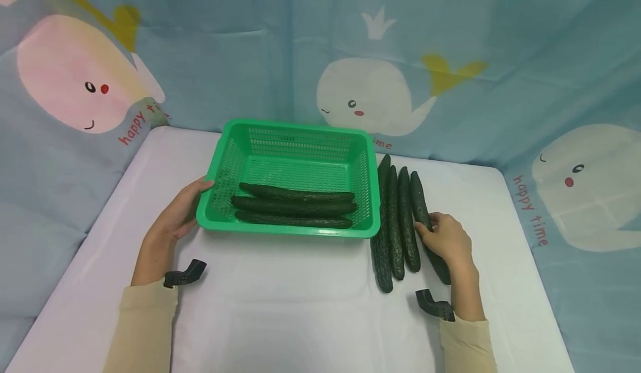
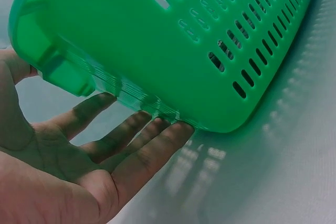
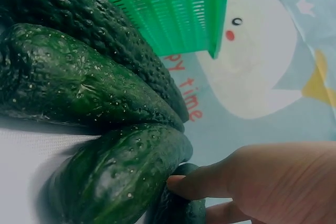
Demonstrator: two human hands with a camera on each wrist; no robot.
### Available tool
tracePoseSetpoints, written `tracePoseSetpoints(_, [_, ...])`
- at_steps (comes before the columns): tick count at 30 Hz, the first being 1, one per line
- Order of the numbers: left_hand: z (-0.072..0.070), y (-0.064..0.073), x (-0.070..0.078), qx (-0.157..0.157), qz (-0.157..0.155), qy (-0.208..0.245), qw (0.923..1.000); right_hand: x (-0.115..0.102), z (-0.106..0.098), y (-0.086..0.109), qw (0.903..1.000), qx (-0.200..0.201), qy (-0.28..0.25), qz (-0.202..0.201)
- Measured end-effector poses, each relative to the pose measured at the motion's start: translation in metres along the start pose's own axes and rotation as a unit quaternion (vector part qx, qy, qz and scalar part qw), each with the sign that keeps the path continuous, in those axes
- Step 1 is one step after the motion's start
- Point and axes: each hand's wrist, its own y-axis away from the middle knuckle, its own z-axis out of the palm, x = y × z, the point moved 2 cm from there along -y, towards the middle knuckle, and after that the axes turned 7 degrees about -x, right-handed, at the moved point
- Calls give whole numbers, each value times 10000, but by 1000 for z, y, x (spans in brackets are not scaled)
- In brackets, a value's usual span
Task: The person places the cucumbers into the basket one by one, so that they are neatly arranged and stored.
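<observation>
A green plastic basket (image 1: 287, 231) stands on the table with three cucumbers (image 1: 295, 206) lying crosswise along its near side. At the basket's left end is my left hand (image 1: 187, 206), its thumb at the rim and its fingertips against the outer wall, as the left wrist view shows. Several more cucumbers (image 1: 395, 228) lie lengthwise, side by side, just right of the basket. My right hand (image 1: 447, 239) pinches the rightmost cucumber (image 1: 419, 195) between thumb and fingers around its middle. In the right wrist view that cucumber (image 3: 178, 208) is partly hidden behind its neighbour.
A white cloth covers the table (image 1: 280, 317). Behind it and on both sides hangs a blue curtain (image 1: 270, 72) printed with whales. Dark wrist mounts (image 1: 185, 273) sit at both sleeve cuffs.
</observation>
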Motion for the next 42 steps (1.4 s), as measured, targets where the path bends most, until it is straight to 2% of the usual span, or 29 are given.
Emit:
tracePoseSetpoints(13, [2, -1, 2, 31, -35, 92, 9999, 3, -5, 0, 9991, -303, -287, -120])
tracePoseSetpoints(18, [1, 0, 3, 23, -91, 97, 9999, 1, -4, 2, 9986, -457, -232, -162])
tracePoseSetpoints(25, [3, -2, 5, -24, -121, 185, 9998, 0, -5, 1, 9997, -224, 2, -119])
tracePoseSetpoints(32, [2, -1, 5, 61, -252, 26, 9997, 3, -3, 1, 9994, -306, -135, -59])
tracePoseSetpoints(42, [4, -2, 3, 106, -228, 17, 9997, 5, -9, 3, 9987, -210, -425, -159])
